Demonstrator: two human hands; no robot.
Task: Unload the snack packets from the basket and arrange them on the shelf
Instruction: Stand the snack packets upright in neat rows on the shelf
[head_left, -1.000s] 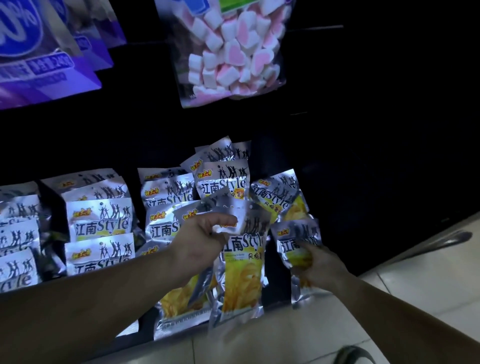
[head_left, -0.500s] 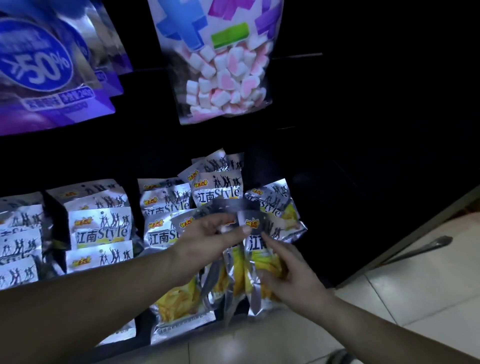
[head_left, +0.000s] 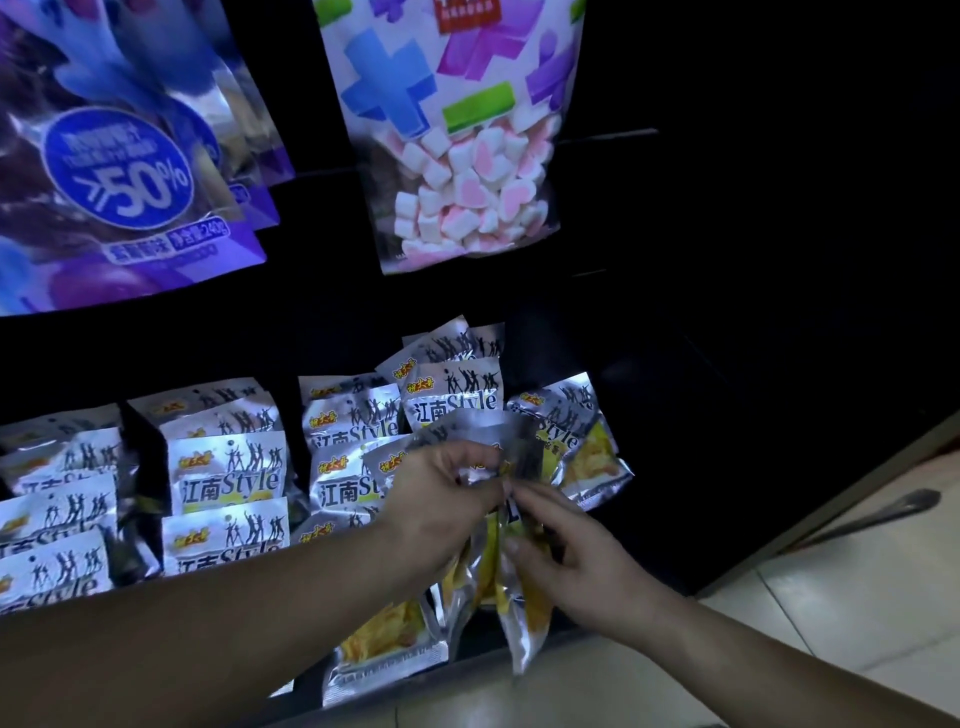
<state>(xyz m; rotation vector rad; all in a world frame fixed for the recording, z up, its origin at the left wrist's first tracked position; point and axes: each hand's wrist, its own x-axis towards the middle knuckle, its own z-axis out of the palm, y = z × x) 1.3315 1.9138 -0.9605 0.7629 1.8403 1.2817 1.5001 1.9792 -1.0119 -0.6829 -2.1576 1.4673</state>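
The left hand (head_left: 441, 499) gripped silver foil snack packets (head_left: 522, 629) by their tops, their long axes hanging toward 6 o'clock before the black shelf (head_left: 675, 441); the right hand (head_left: 576, 561), at 4 o'clock and nearer, pinched one.

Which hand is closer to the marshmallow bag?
Left. The left hand is directly below the marshmallow bag; the right hand sits lower and further right. Both hold snack packets.
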